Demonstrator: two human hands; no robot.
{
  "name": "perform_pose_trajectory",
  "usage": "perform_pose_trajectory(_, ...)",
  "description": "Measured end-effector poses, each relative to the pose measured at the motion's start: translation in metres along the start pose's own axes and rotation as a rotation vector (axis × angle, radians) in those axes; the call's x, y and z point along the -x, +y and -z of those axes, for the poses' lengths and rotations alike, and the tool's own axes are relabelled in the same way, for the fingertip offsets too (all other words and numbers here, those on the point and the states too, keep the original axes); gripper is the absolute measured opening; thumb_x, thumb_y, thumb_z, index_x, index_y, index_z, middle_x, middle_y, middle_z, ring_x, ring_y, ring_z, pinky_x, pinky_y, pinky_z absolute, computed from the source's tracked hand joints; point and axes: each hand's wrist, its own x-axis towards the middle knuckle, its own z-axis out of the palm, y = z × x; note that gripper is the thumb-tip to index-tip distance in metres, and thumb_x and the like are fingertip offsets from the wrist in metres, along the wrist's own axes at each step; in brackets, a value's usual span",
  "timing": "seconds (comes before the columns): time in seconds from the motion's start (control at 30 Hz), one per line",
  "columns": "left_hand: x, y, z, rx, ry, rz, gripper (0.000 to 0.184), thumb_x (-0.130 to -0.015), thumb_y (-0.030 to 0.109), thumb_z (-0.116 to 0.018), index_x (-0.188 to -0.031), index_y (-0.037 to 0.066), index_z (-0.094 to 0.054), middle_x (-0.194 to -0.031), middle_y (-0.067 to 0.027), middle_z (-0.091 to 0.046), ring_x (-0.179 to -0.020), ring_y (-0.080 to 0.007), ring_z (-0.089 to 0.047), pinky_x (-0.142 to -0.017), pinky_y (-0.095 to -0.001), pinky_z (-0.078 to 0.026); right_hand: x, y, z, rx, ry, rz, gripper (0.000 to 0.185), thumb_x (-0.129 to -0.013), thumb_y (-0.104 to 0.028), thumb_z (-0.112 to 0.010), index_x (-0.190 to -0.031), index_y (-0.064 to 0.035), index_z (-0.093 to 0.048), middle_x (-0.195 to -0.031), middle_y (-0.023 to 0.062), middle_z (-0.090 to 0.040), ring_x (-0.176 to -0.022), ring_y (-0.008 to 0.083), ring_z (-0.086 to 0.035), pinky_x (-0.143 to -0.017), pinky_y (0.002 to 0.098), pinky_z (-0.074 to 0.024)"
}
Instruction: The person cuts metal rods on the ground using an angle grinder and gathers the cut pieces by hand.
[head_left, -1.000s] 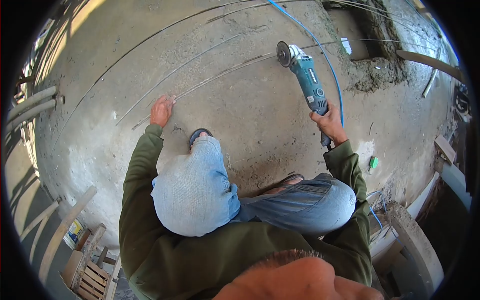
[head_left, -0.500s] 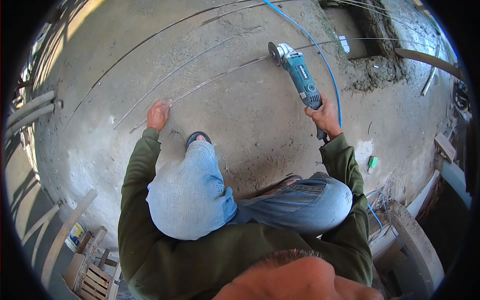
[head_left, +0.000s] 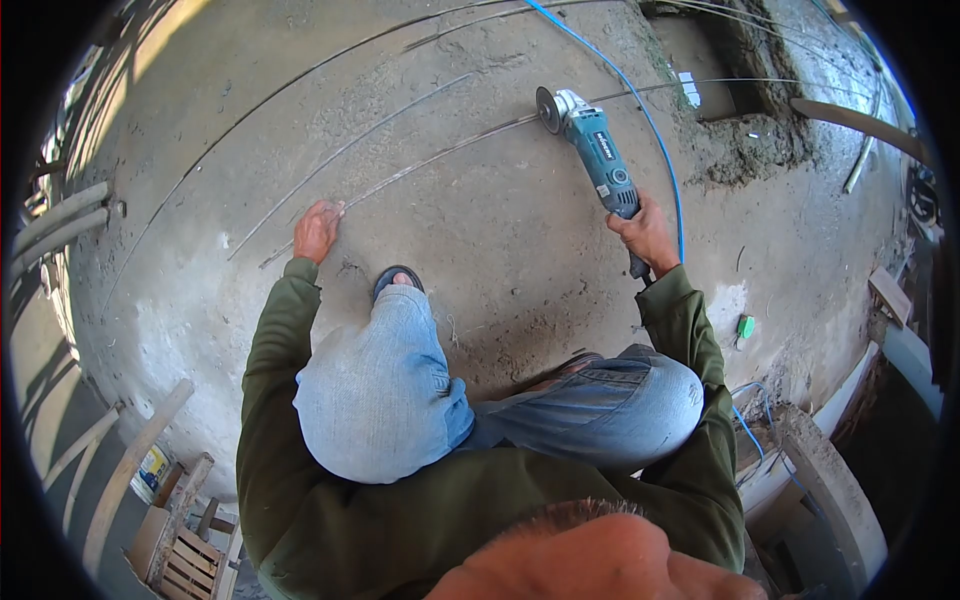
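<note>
The hands are well apart: the left hand (head_left: 317, 230) rests low on two thin rods (head_left: 460, 142), though whether its fingers close round them or only press down I cannot tell, while the right hand (head_left: 648, 237) is wrapped firmly around the rear of an angle grinder (head_left: 608, 162). Over the last second the grinder has shifted a little to the left, and the rods, visibly split earlier, now lie nearly as one line; that probably lets both be worked together. The grinder's disc (head_left: 548, 110) overlaps the rods in view, but contact is unclear. Below lies the bare floor (head_left: 480, 230); just beyond the grinder runs a blue cable (head_left: 650, 115), and farther right sits a small green object (head_left: 746, 326).
</note>
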Motion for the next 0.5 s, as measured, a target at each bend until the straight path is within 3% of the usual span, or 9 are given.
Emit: perform_pose_trajectory(0.5,0.000,0.001,0.000,0.014,-0.020,0.011,0.019,-0.087,0.015,-0.062,-0.103,0.010,-0.070,-0.089,-0.0123,-0.060,-0.080,-0.0334,-0.060,-0.068,-0.0425,-0.048,0.007,-0.002,0.000,-0.025,0.008,0.006,0.047,-0.065,-0.018,-0.071,-0.104,0.0037,-0.058,-0.077,0.0072,-0.057,-0.070,0.0158,-0.054,-0.066,0.0307,-0.0459)
